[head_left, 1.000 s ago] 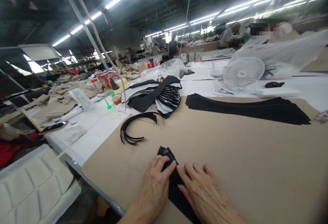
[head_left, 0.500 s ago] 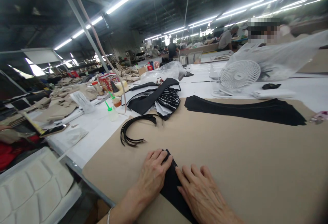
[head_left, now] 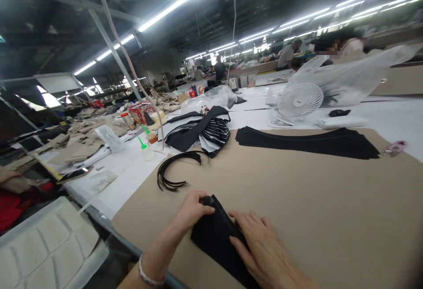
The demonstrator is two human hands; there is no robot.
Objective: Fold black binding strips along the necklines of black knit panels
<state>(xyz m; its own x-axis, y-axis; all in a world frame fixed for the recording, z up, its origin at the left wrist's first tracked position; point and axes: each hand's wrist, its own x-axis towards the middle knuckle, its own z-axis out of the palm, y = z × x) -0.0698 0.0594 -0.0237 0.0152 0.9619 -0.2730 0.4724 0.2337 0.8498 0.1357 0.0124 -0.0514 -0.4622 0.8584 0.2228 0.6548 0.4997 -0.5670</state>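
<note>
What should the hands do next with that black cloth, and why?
Probably the left hand should draw the corner it pinches over toward the right hand. Its grip is closed on the far corner of the black cloth, while the right hand lies flat on the cloth, pinning it to the brown paper.

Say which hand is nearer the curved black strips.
Left. The left hand pinches the black fabric piece just short of the curved black strips; the right hand lies flat on it, farther right.
</note>
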